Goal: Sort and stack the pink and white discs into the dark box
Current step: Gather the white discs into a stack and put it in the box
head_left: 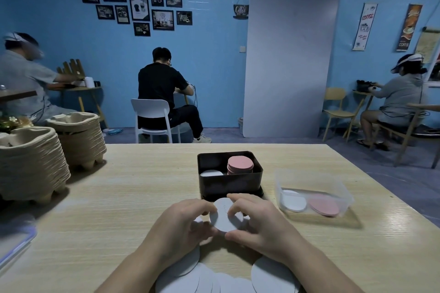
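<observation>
A dark box stands mid-table. Inside it, a stack of pink discs rises on the right and a lower pile of white discs lies on the left. Just in front of the box, my left hand and my right hand together hold a small stack of white discs above the tabletop. Several loose white discs lie spread on the table under my wrists. A clear plastic tub to the right holds white discs and pink discs.
Two stacks of paper-pulp cup trays stand at the table's left edge. A clear lid lies at the near left. Three people sit at other tables along the blue wall behind.
</observation>
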{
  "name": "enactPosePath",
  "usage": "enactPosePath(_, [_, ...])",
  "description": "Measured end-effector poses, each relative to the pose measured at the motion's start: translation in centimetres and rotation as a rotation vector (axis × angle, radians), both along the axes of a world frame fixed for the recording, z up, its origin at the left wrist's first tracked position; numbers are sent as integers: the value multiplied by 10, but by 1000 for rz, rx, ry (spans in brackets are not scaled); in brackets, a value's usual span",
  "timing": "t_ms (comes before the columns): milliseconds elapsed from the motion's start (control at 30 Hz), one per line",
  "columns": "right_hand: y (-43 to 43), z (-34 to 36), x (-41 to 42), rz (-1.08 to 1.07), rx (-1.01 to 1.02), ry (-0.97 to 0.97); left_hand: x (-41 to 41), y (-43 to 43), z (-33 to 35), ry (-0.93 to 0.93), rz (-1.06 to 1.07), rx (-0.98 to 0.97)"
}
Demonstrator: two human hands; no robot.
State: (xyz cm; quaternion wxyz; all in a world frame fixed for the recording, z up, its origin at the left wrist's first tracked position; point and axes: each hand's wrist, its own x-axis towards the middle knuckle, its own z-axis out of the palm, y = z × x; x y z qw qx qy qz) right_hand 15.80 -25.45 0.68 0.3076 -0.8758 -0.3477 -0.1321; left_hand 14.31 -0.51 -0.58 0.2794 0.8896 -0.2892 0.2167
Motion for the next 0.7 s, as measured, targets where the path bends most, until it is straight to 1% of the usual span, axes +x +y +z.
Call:
enactPosePath(100, [-1,1,0,0,43,9,0,0,1,12,-6,-12])
enactPosePath(200, [-1,1,1,1,29,7,0,0,0,7,16,12])
enactPosePath(300, [-3,2,1,-6,31,14,0,0,0,29,31,-6])
enactPosePath(433, [-11,0,2,-58,72,10,1,0,1,126,46,3])
enactPosePath(600, [-15,-5,5,-119,41,17,6,-2,1,231,100,115])
enactPosePath(700, [-16,-5,6,-140,34,32,9,-3,1,279,111,144])
